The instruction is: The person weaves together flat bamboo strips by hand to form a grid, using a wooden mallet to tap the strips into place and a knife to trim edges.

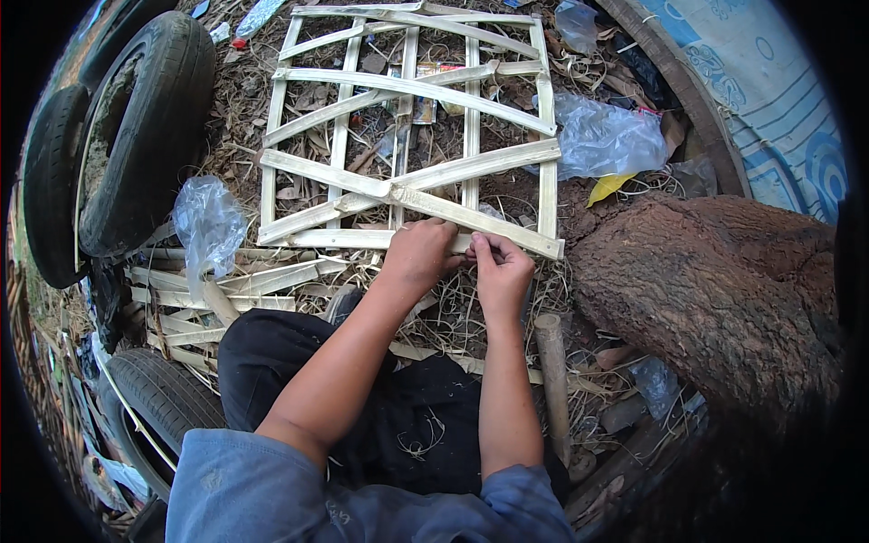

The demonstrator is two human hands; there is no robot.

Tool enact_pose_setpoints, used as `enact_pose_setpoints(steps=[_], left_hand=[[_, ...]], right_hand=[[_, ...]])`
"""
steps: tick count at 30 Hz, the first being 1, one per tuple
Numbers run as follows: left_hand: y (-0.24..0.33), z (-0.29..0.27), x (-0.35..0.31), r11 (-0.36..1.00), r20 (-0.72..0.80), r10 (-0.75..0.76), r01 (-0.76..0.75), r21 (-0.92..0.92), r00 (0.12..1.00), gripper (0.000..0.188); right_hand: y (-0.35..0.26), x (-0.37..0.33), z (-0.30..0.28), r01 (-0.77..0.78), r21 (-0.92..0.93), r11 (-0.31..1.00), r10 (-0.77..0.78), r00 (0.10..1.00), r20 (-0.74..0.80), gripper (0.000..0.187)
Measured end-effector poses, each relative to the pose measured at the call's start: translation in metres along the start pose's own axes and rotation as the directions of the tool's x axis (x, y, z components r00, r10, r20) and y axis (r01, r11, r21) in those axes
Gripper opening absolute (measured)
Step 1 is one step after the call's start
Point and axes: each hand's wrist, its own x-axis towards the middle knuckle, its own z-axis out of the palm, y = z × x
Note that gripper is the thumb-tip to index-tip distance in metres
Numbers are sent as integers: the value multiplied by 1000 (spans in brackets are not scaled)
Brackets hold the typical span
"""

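Observation:
A lattice panel of pale split-bamboo strips (335, 238) lies on the ground in front of me. Upright slats are crossed by slanting strips, and two of these overlap just beyond my hands. My left hand (421, 256) is closed on the near crosswise strip, around its middle, with the fingertips partly hidden. Close beside it, my right hand (501, 273) pinches at the same strip with thumb and forefinger. Whatever small thing lies between those fingers is too small to make out.
Old tires (149, 136) stand at left, another tire (167, 398) nearer me. A thick tree trunk (706, 281) fills the right, with a wooden stick (552, 371) beside my right forearm. Loose bamboo strips (281, 276), clear plastic bags (606, 136) and dry leaves litter the ground.

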Motion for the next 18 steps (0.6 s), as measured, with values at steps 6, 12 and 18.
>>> enact_pose_setpoints(steps=[6, 12, 18], left_hand=[[8, -8, -8, 997, 16, -63, 62, 50, 998, 34], [2, -2, -3, 1000, -20, -8, 8, -5, 1000, 34], [0, 5, 0, 1000, -41, 2, -2, 1, 999, 32]], right_hand=[[-5, 0, -4, -37, 41, 998, 36, 999, 15, 15], [-16, 2, -6, -46, 41, 998, 44, 998, 42, 14], [-11, 5, -9, -13, -8, 1000, 14, 998, 60, 15]])
